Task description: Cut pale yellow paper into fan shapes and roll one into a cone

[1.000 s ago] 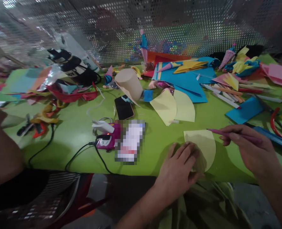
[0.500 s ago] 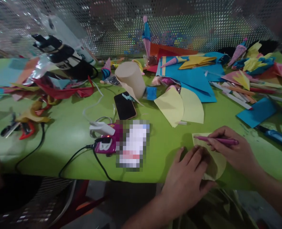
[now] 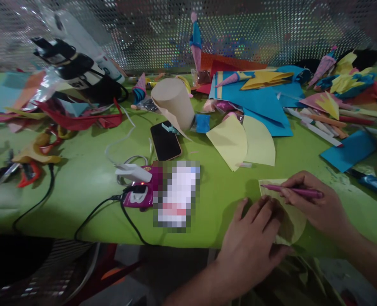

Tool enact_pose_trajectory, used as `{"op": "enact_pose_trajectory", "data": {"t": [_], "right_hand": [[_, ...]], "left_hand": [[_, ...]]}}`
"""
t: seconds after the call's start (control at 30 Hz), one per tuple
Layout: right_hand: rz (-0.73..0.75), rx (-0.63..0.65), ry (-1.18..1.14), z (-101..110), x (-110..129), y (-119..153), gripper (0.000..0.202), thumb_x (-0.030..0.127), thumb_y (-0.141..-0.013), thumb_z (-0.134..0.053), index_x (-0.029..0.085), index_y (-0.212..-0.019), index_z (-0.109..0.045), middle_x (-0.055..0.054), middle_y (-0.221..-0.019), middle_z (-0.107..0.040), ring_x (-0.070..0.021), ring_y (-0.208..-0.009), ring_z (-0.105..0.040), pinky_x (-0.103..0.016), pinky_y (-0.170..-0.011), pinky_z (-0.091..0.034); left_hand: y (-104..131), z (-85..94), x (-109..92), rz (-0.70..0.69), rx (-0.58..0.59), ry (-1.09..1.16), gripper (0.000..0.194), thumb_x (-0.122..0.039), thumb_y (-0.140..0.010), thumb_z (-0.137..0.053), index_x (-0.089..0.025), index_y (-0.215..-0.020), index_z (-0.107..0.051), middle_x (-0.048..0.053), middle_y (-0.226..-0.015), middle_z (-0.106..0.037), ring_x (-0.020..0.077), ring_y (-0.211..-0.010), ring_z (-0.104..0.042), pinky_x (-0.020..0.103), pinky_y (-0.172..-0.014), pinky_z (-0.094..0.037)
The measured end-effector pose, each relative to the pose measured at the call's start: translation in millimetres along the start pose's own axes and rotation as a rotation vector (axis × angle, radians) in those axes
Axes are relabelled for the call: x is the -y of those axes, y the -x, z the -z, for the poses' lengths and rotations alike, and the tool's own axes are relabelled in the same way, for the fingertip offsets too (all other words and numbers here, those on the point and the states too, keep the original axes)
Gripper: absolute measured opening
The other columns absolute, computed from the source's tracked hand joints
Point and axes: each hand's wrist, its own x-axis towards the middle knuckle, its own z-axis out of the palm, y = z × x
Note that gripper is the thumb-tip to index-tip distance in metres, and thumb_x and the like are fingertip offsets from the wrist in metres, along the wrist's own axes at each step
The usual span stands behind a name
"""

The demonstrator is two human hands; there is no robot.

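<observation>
A pink pen (image 3: 306,192) is pinched in my right hand (image 3: 319,208), its tip at the upper left corner of a pale yellow piece of paper (image 3: 295,225). My left hand (image 3: 250,242) lies flat with fingers stretched, its fingertips on the left side of that paper. Part of the paper is hidden under my hands. Beyond them rest two more pale yellow paper sectors (image 3: 259,142), one overlapping the other, with a small whitish stub (image 3: 244,165) at their lower edge.
Left of my hands are a blurred-out lit screen (image 3: 177,195), a purple power strip (image 3: 144,197) with cables and a dark phone (image 3: 166,142). A paper roll (image 3: 172,102), blue paper (image 3: 268,106) and markers (image 3: 322,127) lie behind. A hot glue gun (image 3: 37,151) sits far left.
The view has shifted slightly. The pen tip stays near the paper's corner, and both hands keep nearly the same pose. At the far left, a person's arm has mostly left the view.
</observation>
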Motion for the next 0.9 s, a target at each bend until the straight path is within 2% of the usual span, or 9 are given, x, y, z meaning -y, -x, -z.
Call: {"op": "enact_pose_trajectory", "data": {"t": [0.13, 0.33, 0.5, 0.7, 0.9], "right_hand": [[0.001, -0.005, -0.007, 2, 0, 1, 0.023, 0.046, -0.088, -0.069, 0.024, -0.085, -0.065, -0.001, -0.072, -0.07, -0.0185, -0.065, -0.066, -0.03, -0.058, -0.052], [0.0, -0.067, 0.068, 7, -9, 4, 0.019, 0.044, -0.087, -0.069, 0.026, -0.083, -0.065, 0.001, -0.07, -0.069, -0.0176, -0.063, -0.064, -0.029, -0.055, -0.047], [0.01, -0.123, 0.106, 15, -12, 6, 0.016, 0.04, -0.086, -0.07, 0.025, -0.083, -0.065, 0.001, -0.071, -0.067, -0.016, -0.063, -0.061, -0.027, -0.056, -0.045], [-0.033, -0.143, 0.104, 24, -17, 9, 0.014, 0.038, -0.088, -0.071, 0.025, -0.085, -0.067, 0.001, -0.074, -0.069, -0.0175, -0.067, -0.061, -0.03, -0.059, -0.043], [-0.047, -0.215, 0.136, 34, -21, 11, 0.013, 0.035, -0.085, -0.071, 0.024, -0.08, -0.066, 0.001, -0.073, -0.066, -0.0176, -0.066, -0.06, -0.032, -0.061, -0.043]], "left_hand": [[0, 1.0, 0, -0.004, 0.005, 0.002, 0.056, -0.056, -0.102, -0.046, -0.022, -0.147, -0.049, 0.006, -0.159, -0.048, 0.0241, -0.152, -0.034, 0.053, -0.125, -0.029], [-1, 0.6, 0, 0.005, 0.006, 0.004, 0.056, -0.057, -0.102, -0.045, -0.023, -0.146, -0.049, 0.005, -0.16, -0.046, 0.0241, -0.152, -0.035, 0.054, -0.124, -0.03], [-2, -0.7, 0, 0.006, 0.003, -0.005, 0.057, -0.055, -0.099, -0.054, -0.023, -0.146, -0.049, 0.006, -0.16, -0.047, 0.0254, -0.151, -0.037, 0.053, -0.124, -0.031], [-2, -1.4, 0, 0.015, 0.006, -0.006, 0.053, -0.054, -0.099, -0.054, -0.023, -0.143, -0.053, 0.006, -0.158, -0.049, 0.0252, -0.15, -0.038, 0.053, -0.124, -0.031], [-1, -4.1, 1, 0.015, -0.003, -0.026, 0.052, -0.053, -0.1, -0.053, -0.024, -0.143, -0.053, 0.004, -0.16, -0.047, 0.026, -0.15, -0.038, 0.054, -0.123, -0.033]]}}
